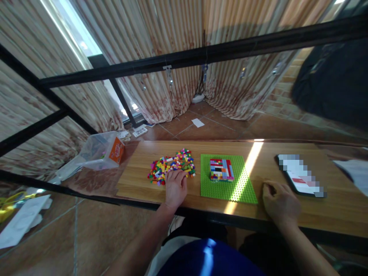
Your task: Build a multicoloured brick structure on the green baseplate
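My left hand [176, 188] lies over the near edge of a pile of small multicoloured toy bricks [161, 165]. Its fingers are bent down among the bricks, and whatever is between the fingertips is hidden. To the right of the pile is a green studded baseplate [208, 190]. On it stands a low square build of coloured bricks [230, 168] with a dark opening near its middle. My right hand [281, 204] rests on the table just right of the baseplate, curled in a loose fist, with nothing visible in it.
A phone [301, 176] lies on the wooden table [267, 161], beyond my right hand. Off the table's left end is a clear plastic box [96, 147] with an orange label. A black metal bar [184, 57] crosses in front of the curtains. White paper [355, 172] lies far right.
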`<state>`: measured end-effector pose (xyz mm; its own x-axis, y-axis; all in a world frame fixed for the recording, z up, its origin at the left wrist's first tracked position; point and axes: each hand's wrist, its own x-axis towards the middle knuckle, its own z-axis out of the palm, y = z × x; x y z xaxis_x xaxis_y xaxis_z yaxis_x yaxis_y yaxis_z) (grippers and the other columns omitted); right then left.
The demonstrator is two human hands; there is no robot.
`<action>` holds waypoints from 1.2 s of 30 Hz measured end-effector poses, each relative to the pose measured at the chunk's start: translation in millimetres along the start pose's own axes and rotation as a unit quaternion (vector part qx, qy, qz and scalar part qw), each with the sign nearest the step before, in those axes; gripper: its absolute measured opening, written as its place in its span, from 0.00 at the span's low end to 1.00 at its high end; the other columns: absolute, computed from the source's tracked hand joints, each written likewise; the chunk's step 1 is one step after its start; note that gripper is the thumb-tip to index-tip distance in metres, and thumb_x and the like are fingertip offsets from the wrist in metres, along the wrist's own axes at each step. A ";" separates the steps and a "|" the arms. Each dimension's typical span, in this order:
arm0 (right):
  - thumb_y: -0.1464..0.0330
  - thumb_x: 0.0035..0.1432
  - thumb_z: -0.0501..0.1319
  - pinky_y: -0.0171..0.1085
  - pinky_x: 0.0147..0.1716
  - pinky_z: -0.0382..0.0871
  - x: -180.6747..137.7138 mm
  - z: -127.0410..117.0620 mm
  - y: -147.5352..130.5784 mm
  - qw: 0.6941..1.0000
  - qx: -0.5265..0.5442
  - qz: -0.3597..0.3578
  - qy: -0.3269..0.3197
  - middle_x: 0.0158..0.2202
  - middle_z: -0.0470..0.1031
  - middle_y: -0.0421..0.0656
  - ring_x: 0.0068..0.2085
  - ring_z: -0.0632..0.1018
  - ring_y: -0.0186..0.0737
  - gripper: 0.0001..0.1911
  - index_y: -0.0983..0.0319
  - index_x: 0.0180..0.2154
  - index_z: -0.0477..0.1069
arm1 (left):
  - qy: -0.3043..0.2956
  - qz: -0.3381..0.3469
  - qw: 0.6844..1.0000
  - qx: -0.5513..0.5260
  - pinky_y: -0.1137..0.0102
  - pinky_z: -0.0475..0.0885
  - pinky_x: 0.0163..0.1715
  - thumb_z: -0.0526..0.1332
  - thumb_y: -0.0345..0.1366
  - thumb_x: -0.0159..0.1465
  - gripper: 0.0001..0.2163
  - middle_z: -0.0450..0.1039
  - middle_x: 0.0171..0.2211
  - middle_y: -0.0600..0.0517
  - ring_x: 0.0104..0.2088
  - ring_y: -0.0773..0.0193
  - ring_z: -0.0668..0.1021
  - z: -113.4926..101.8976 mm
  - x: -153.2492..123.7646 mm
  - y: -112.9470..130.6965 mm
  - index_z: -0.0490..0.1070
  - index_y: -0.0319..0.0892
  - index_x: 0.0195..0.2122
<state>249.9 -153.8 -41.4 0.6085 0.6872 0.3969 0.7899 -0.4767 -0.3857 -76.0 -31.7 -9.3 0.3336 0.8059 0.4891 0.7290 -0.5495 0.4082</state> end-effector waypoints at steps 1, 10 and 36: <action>0.63 0.59 0.55 0.39 0.29 0.58 0.0 -0.5 -0.7 1.000 0.002 0.000 0.002 0.39 0.76 0.48 0.32 0.71 0.41 0.15 0.62 0.38 0.78 | -0.007 -0.001 1.000 0.003 0.55 0.64 0.53 0.59 0.27 0.63 0.08 0.76 0.42 0.49 0.45 0.56 0.74 -0.2 -0.5 0.5 0.75 0.44 0.41; 0.63 0.58 0.55 0.39 0.29 0.58 0.1 -1.7 -2.2 1.000 0.001 -0.002 0.006 0.38 0.76 0.48 0.32 0.72 0.43 0.14 0.61 0.38 0.77 | -0.054 -0.009 0.997 0.057 0.50 0.60 0.55 0.64 0.33 0.60 0.03 0.74 0.43 0.49 0.46 0.54 0.72 12.8 12.5 22.0 0.75 0.44 0.36; 0.64 0.59 0.55 0.38 0.29 0.57 0.2 0.0 -3.7 1.000 0.004 0.000 0.005 0.38 0.75 0.48 0.31 0.69 0.39 0.14 0.62 0.38 0.77 | -0.059 0.014 0.993 -0.105 0.66 0.69 0.41 0.58 0.25 0.63 0.06 0.75 0.33 0.52 0.38 0.61 0.75 20.9 18.1 41.6 0.71 0.43 0.33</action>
<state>247.1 -151.9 -39.9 0.6084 0.6825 0.4049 0.7898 -0.4711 -0.3927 -27.1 -35.4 0.4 0.4286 0.8034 0.4133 0.5827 -0.5954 0.5532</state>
